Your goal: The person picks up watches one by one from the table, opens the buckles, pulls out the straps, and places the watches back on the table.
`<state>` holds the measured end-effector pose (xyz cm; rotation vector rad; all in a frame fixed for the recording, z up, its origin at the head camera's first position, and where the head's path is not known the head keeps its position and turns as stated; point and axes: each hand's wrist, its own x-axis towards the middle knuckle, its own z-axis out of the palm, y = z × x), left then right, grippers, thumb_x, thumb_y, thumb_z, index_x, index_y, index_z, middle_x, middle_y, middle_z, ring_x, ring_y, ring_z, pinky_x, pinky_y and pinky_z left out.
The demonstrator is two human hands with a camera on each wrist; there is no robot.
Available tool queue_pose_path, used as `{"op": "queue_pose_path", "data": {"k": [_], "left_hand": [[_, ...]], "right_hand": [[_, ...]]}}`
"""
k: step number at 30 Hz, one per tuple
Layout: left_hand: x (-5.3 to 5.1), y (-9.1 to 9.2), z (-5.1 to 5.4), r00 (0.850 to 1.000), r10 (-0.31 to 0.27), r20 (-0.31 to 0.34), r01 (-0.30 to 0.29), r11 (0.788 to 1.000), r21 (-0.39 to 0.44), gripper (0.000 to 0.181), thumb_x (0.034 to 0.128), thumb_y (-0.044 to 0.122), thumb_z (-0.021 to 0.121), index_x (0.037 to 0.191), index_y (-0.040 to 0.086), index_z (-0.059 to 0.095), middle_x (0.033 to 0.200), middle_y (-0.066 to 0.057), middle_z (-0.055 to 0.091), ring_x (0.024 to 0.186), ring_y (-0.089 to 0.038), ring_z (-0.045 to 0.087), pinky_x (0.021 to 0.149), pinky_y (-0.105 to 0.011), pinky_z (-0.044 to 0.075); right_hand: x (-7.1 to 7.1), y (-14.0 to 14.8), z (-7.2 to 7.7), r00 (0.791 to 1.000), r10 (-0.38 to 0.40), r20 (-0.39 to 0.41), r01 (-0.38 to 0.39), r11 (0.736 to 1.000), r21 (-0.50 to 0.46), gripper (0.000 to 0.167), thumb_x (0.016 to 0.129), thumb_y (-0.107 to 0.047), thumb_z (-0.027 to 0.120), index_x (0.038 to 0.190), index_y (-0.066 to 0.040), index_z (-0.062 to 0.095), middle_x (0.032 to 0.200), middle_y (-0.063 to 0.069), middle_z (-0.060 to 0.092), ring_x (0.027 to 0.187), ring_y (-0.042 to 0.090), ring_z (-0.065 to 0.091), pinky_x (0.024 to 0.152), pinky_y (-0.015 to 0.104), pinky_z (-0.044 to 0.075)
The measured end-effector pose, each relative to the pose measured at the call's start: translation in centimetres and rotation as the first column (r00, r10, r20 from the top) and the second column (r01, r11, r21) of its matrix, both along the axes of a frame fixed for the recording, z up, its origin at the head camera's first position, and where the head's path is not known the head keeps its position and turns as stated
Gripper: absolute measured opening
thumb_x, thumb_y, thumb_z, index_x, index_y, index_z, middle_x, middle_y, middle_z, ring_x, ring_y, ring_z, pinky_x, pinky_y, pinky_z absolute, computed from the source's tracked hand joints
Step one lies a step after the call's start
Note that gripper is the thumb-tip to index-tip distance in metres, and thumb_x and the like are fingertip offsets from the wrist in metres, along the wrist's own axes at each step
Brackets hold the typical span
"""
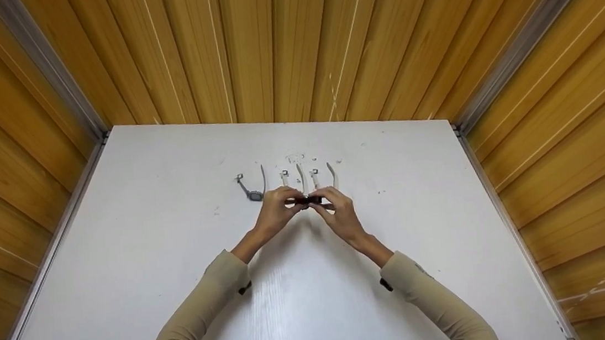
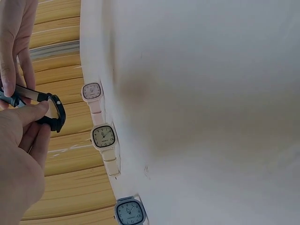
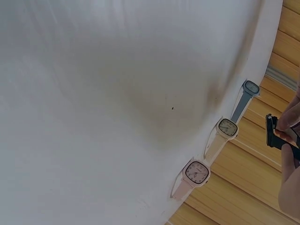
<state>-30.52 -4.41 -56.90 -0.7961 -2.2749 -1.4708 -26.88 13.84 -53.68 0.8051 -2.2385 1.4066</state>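
Observation:
A black watch [image 1: 315, 199] is held up between both hands above the white table; its dial cannot be made out. The left hand [image 1: 276, 211] pinches one side of it between thumb and fingers, and the right hand [image 1: 341, 216] pinches the other side. In the left wrist view its dark strap [image 2: 61, 112] bends in a loop beside the left fingertips. A dark end [image 3: 270, 131] of it shows in the right wrist view. Behind the hands lie a blue-grey watch [image 2: 130, 212], a cream watch [image 2: 103, 136] and a pink watch [image 2: 92, 91], side by side.
The white table [image 1: 148, 235] spreads around the hands. Yellow wood-patterned walls [image 1: 246, 47] stand behind and at both sides, with grey metal posts [image 1: 56, 66] at the corners. Straps of the lying watches stick up behind the hands.

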Motion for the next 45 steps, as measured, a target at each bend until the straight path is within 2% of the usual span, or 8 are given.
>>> {"op": "queue_pose_path", "data": {"k": [8, 15, 22, 25, 32, 36, 41, 45], "left_hand": [[-0.3, 0.2, 0.2, 1.0, 0.015, -0.017, -0.015, 1.0, 0.017, 0.01, 0.0823, -0.002, 0.082, 0.092, -0.002, 0.078, 0.092, -0.014, 0.077, 0.088, -0.027, 0.075, 0.079, -0.025, 0.063], [0.0, 0.3, -0.3, 1.0, 0.009, -0.01, -0.009, 1.0, 0.017, 0.01, 0.0816, 0.0, 0.083, 0.09, -0.001, 0.078, 0.091, -0.013, 0.077, 0.087, -0.027, 0.075, 0.079, -0.028, 0.064], [0.2, -0.1, -0.4, 1.0, 0.027, 0.012, -0.028, 0.999, 0.028, 0.008, 0.0825, -0.002, 0.081, 0.09, -0.001, 0.078, 0.091, -0.012, 0.077, 0.087, -0.027, 0.075, 0.079, -0.025, 0.063], [-0.1, -0.3, -0.1, 0.999, 0.033, 0.02, -0.034, 0.999, 0.025, 0.008, 0.083, -0.001, 0.081, 0.091, -0.001, 0.078, 0.091, -0.013, 0.077, 0.089, -0.028, 0.074, 0.079, -0.025, 0.063], [-0.4, -0.8, 0.4, 0.999, 0.032, 0.04, -0.033, 0.999, 0.02, 0.01, 0.0817, -0.003, 0.082, 0.091, -0.001, 0.078, 0.091, -0.013, 0.076, 0.089, -0.028, 0.075, 0.08, -0.022, 0.062], [-0.6, -0.8, 0.9, 0.999, 0.044, 0.024, -0.045, 0.998, 0.036, 0.011, 0.0811, -0.003, 0.082, 0.092, -0.001, 0.078, 0.091, -0.013, 0.076, 0.088, -0.028, 0.075, 0.079, -0.023, 0.063], [-0.5, -0.6, 0.7, 0.998, 0.037, 0.049, -0.039, 0.998, 0.04, 0.011, 0.0812, -0.004, 0.082, 0.091, -0.002, 0.078, 0.091, -0.014, 0.076, 0.088, -0.028, 0.075, 0.079, -0.022, 0.062], [-0.2, -0.5, 0.3, 0.995, 0.03, 0.091, -0.036, 0.997, 0.064, 0.013, 0.081, -0.007, 0.081, 0.093, -0.004, 0.078, 0.092, -0.016, 0.076, 0.09, -0.03, 0.075, 0.079, -0.022, 0.062]], "right_hand": [[-0.1, -0.2, 0.6, 0.999, -0.029, 0.042, 0.029, 1.0, -0.008, 0.017, 0.09, 0.015, 0.066, 0.107, 0.013, 0.065, 0.106, 0.024, 0.067, 0.096, 0.038, 0.068, 0.08, 0.03, 0.064], [0.6, -0.4, 0.0, 0.997, -0.054, 0.046, 0.056, 0.997, -0.045, 0.019, 0.09, 0.016, 0.065, 0.108, 0.015, 0.063, 0.104, 0.027, 0.067, 0.094, 0.04, 0.067, 0.075, 0.041, 0.065], [0.6, -0.9, -0.1, 0.993, -0.076, 0.087, 0.079, 0.996, -0.041, 0.018, 0.093, 0.013, 0.063, 0.111, 0.013, 0.062, 0.106, 0.024, 0.068, 0.1, 0.039, 0.068, 0.075, 0.044, 0.064], [0.3, -1.0, 0.4, 0.991, -0.072, 0.111, 0.078, 0.996, -0.052, 0.018, 0.093, 0.012, 0.063, 0.111, 0.014, 0.061, 0.105, 0.026, 0.068, 0.099, 0.039, 0.069, 0.076, 0.043, 0.064], [-0.3, -0.9, 1.7, 0.98, 0.029, 0.199, -0.005, 0.993, -0.119, 0.021, 0.099, 0.009, 0.057, 0.117, 0.017, 0.05, 0.111, 0.033, 0.066, 0.105, 0.046, 0.07, 0.085, 0.039, 0.063], [-0.7, -0.8, 2.3, 0.979, 0.032, 0.203, -0.009, 0.994, -0.11, 0.023, 0.1, 0.006, 0.056, 0.119, 0.017, 0.049, 0.111, 0.031, 0.067, 0.104, 0.045, 0.071, 0.085, 0.038, 0.063], [-0.6, -0.6, 2.1, 0.979, 0.032, 0.2, -0.005, 0.991, -0.132, 0.025, 0.1, 0.006, 0.058, 0.121, 0.016, 0.05, 0.112, 0.031, 0.068, 0.103, 0.047, 0.071, 0.084, 0.035, 0.063], [-0.6, -0.4, 1.6, 0.97, 0.047, 0.238, -0.002, 0.983, -0.184, 0.034, 0.1, 0.006, 0.057, 0.13, 0.017, 0.045, 0.11, 0.035, 0.068, 0.102, 0.05, 0.07, 0.084, 0.042, 0.063]]}}
